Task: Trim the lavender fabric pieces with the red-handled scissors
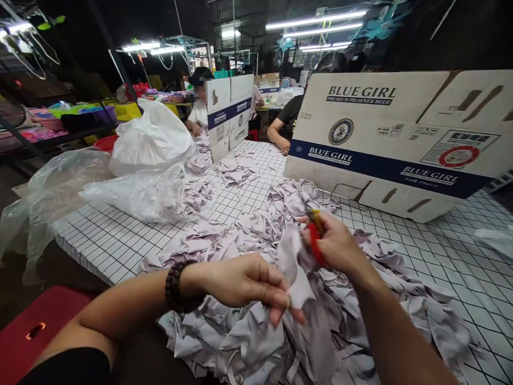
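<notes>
My left hand [248, 282], with a dark bead bracelet at the wrist, pinches a pale lilac fabric piece [294, 267] between thumb and fingers. My right hand [336, 243] is closed round a small red-handled cutter [316, 235], its yellow tip pointing up, held against the same piece. Both hands hover over a heap of similar lilac fabric pieces [328, 331] spread on the white gridded table [452, 256].
A large Blue Girl cardboard box [401, 139] lies on the table at right; a second one [229, 115] stands farther back. Clear and white plastic bags [148, 160] sit at left. Other people sit at the far end. A red stool [36, 326] is lower left.
</notes>
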Available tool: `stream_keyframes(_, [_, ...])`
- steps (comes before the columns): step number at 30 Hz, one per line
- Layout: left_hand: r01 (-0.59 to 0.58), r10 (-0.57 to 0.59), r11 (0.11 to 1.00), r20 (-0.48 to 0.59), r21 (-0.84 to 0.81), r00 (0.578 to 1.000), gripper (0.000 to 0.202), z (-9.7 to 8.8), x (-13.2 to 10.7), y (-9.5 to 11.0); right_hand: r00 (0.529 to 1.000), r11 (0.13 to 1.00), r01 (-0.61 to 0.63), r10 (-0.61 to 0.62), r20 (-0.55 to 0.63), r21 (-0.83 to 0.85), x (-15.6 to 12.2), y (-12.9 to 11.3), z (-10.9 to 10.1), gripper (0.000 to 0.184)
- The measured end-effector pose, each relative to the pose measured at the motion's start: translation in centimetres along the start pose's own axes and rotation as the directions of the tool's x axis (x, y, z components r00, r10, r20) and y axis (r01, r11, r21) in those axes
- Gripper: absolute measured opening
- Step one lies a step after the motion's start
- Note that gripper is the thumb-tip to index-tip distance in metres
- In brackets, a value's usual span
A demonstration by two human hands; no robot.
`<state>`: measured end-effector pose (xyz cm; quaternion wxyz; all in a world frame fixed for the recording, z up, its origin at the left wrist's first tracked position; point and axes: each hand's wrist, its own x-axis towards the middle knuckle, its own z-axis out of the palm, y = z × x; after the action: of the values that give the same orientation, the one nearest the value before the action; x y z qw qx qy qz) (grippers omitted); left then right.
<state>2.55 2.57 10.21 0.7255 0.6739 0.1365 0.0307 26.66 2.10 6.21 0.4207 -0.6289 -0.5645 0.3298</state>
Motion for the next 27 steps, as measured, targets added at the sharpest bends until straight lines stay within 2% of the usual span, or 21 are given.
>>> stream_keyframes(2, [-0.053,0.006,0.972,-0.202,-0.228,0.979,0.036,1.4,1.7,-2.5,0.999,0.999,-0.037,0.037,0.013,0.032,-0.1,0.4,1.3,0.022])
stream_keyframes(5, [-0.097,-0.07,0.921,-0.405,-0.378,0.912,0.037,2.7,3.4,-5.8,0.996,0.976,-0.063,0.048,0.078,0.207,-2.5,2.1,2.0,0.025])
stream_keyframes(7, [-0.114,-0.103,0.9,-0.458,-0.421,0.883,0.042,3.2,3.9,-6.7,0.988,0.917,-0.093,0.038,0.148,0.387,-4.9,3.2,2.2,0.03])
stream_keyframes(9, [-0.143,-0.088,0.894,-0.479,-0.425,0.873,0.046,3.6,4.1,-6.8,0.983,0.856,-0.129,0.042,0.18,0.501,-7.1,3.8,2.8,0.033])
stream_keyframes(12, [-0.157,-0.039,0.908,-0.451,-0.388,0.892,0.046,4.1,4.2,-6.1,0.992,0.774,-0.106,0.039,0.12,0.625,-8.7,3.6,4.5,0.036])
stream_keyframes(14, [-0.138,-0.006,0.942,-0.426,-0.306,0.904,0.042,4.4,4.0,-5.7,0.999,0.724,-0.042,0.011,0.05,0.688,-8.7,3.1,5.5,0.036])
stream_keyframes(16, [-0.147,0.076,0.982,-0.473,-0.115,0.878,0.039,4.5,3.5,-5.3,1.0,0.713,0.014,-0.015,-0.005,0.701,-8.3,2.5,6.0,0.036])
stream_keyframes(19, [-0.15,0.296,0.947,-0.585,0.286,0.755,0.034,4.4,2.8,-4.8,0.999,0.742,0.037,-0.022,-0.03,0.67,-7.8,1.8,6.0,0.034])
stream_keyframes(20, [-0.139,0.355,0.916,-0.595,0.378,0.721,0.033,4.2,2.6,-4.7,1.0,0.75,0.025,-0.02,-0.016,0.66,-7.8,1.6,6.0,0.034])
stream_keyframes(21, [-0.138,0.393,0.893,-0.59,0.429,0.705,0.032,4.1,2.5,-4.7,1.0,0.757,0.009,-0.018,0.007,0.653,-7.8,1.5,5.9,0.034])
stream_keyframes(23, [-0.187,0.419,0.885,-0.555,0.426,0.719,0.03,3.9,2.4,-4.8,0.998,0.772,-0.036,-0.009,0.067,0.635,-7.9,1.4,5.8,0.037])
stream_keyframes(25, [-0.269,0.398,0.913,-0.521,0.307,0.755,0.03,3.8,2.6,-5.1,0.992,0.793,-0.085,0.01,0.127,0.604,-8.1,1.4,5.5,0.039])
stream_keyframes(27, [-0.304,0.334,0.942,-0.518,0.146,0.787,0.031,3.7,2.8,-5.7,0.989,0.837,-0.096,0.021,0.143,0.539,-8.5,1.4,4.7,0.036])
